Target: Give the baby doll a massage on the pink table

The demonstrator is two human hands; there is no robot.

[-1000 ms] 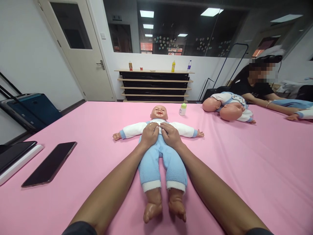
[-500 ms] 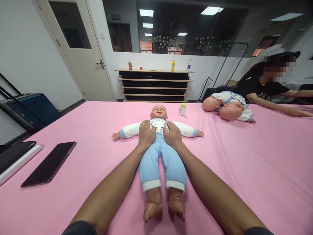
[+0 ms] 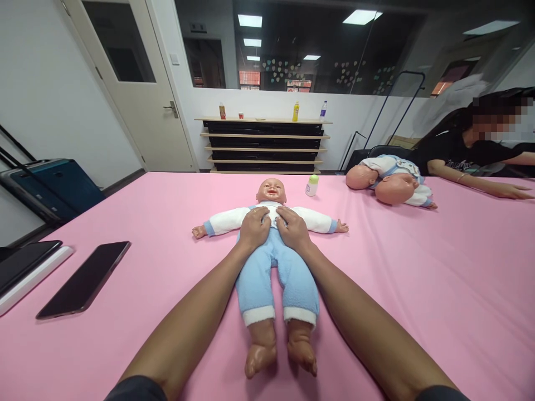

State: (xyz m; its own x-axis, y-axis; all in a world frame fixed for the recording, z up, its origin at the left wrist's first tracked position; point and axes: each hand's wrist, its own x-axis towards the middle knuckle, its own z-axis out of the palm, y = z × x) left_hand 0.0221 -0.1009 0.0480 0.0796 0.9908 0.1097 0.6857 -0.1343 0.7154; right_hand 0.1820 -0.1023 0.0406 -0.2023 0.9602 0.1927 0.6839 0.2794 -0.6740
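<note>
On its back in front of me lies a baby doll in light blue trousers and a white top, arms stretched sideways, head at the far end. My left hand rests on the left side of its chest, fingers laid flat over the cloth. Mirroring it, my right hand lies flat on the right side of the chest. Only a narrow gap separates the two hands, and they cover most of the printed face on the top. Neither hand is wrapped around the doll.
Beyond the doll's head stands a small white bottle with a green cap. More dolls lie at the back right, near a person leaning on the table. A dark phone sits on the pink cloth at left, beside other devices.
Both my hands have slid inward from the sides of the doll's chest toward its middle, so more of the printed face is covered. The person at right has shifted further right.
</note>
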